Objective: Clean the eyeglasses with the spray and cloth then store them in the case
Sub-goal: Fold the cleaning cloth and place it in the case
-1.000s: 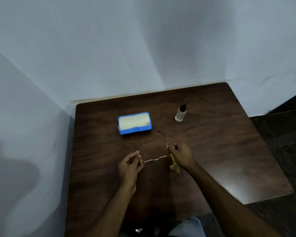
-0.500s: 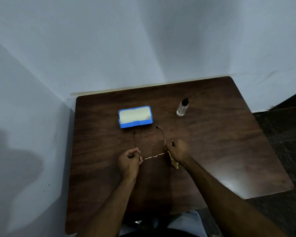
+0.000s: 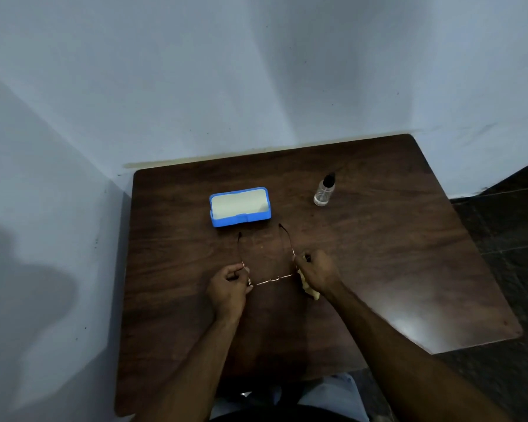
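Thin-framed eyeglasses (image 3: pixel 272 280) hang between my two hands above the dark wooden table (image 3: pixel 393 254), temples open and pointing away from me. My left hand (image 3: pixel 227 289) pinches the left end of the frame. My right hand (image 3: pixel 317 274) grips the right end together with a yellowish cloth (image 3: pixel 310 290), which pokes out below the fist. A blue case (image 3: pixel 240 206) with a pale lining lies open just beyond the temple tips. The small clear spray bottle (image 3: pixel 324 190) with a black cap stands upright to the case's right.
The table is pushed into a corner, with grey walls (image 3: pixel 256 86) behind and on the left. Its right edge meets a dark tiled floor (image 3: pixel 515 239). My knees show under the near edge.
Both hands and the eyeglasses stay in about the same hold; the temples now show fully spread toward the case. The camera view has shifted slightly.
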A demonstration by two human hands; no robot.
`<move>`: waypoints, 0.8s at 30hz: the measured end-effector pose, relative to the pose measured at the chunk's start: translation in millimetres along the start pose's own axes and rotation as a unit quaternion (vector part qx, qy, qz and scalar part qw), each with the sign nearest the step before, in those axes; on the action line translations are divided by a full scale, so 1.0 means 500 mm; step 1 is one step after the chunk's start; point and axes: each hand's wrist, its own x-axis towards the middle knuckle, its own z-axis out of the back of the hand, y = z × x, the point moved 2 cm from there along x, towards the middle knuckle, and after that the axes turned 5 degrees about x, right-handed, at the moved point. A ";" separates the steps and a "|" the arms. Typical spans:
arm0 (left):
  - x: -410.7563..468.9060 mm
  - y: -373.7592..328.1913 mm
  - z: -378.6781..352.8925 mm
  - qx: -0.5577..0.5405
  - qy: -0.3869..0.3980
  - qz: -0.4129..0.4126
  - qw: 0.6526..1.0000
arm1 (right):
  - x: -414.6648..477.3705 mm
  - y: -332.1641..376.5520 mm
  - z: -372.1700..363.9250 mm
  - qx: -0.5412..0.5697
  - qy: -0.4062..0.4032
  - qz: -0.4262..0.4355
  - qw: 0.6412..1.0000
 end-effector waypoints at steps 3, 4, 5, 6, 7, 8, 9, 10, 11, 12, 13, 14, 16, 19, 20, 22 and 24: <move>-0.003 -0.004 0.007 -0.003 0.006 0.000 1.000 | 0.005 -0.014 0.011 0.014 -0.015 -0.013 1.000; -0.004 -0.004 0.012 -0.002 0.006 0.000 1.000 | 0.006 -0.019 0.016 0.017 -0.023 -0.016 0.999; -0.005 -0.005 0.017 0.003 0.003 -0.006 1.000 | 0.004 -0.019 0.024 0.028 -0.032 -0.020 0.999; -0.005 -0.008 0.023 0.017 -0.009 -0.026 0.999 | 0.002 -0.019 0.032 0.040 -0.043 -0.020 0.998; -0.009 -0.016 0.029 0.044 -0.025 -0.061 0.997 | -0.003 -0.015 0.044 0.051 -0.059 -0.018 0.997; -0.017 -0.030 0.034 0.072 -0.035 -0.108 0.991 | -0.008 -0.008 0.055 0.065 -0.074 -0.013 0.995; -0.031 -0.051 0.035 0.095 -0.039 -0.158 0.982 | -0.017 0.003 0.066 0.089 -0.085 -0.007 0.992; -0.048 -0.077 0.031 0.108 -0.030 -0.204 0.973 | -0.025 0.015 0.075 0.121 -0.090 -0.004 0.989; -0.064 -0.106 0.022 0.112 -0.005 -0.240 0.964 | -0.035 0.033 0.085 0.159 -0.087 0.000 0.983; -0.079 -0.131 0.011 0.106 0.036 -0.264 0.958 | -0.045 0.053 0.094 0.199 -0.079 0.005 0.977; -0.091 -0.153 -0.001 0.097 0.084 -0.276 0.952 | -0.054 0.073 0.102 0.237 -0.069 0.018 0.969; -0.098 -0.169 -0.015 0.079 0.141 -0.273 0.948 | -0.065 0.096 0.111 0.273 -0.054 0.029 0.960; -0.104 -0.194 -0.040 0.030 0.252 -0.249 0.935 | -0.083 0.139 0.128 0.346 -0.006 0.039 0.937; -0.101 -0.219 -0.072 0.028 0.343 -0.220 0.913 | -0.097 0.193 0.151 0.416 0.051 0.045 0.907; -0.098 -0.225 -0.078 0.037 0.354 -0.213 0.910 | -0.097 0.204 0.159 0.430 0.054 0.053 0.899; -0.087 -0.229 -0.084 0.049 0.356 -0.197 0.912 | -0.093 0.216 0.172 0.443 0.050 0.067 0.892; -0.075 -0.229 -0.081 0.066 0.344 -0.194 0.916 | -0.086 0.213 0.185 0.448 0.044 0.080 0.890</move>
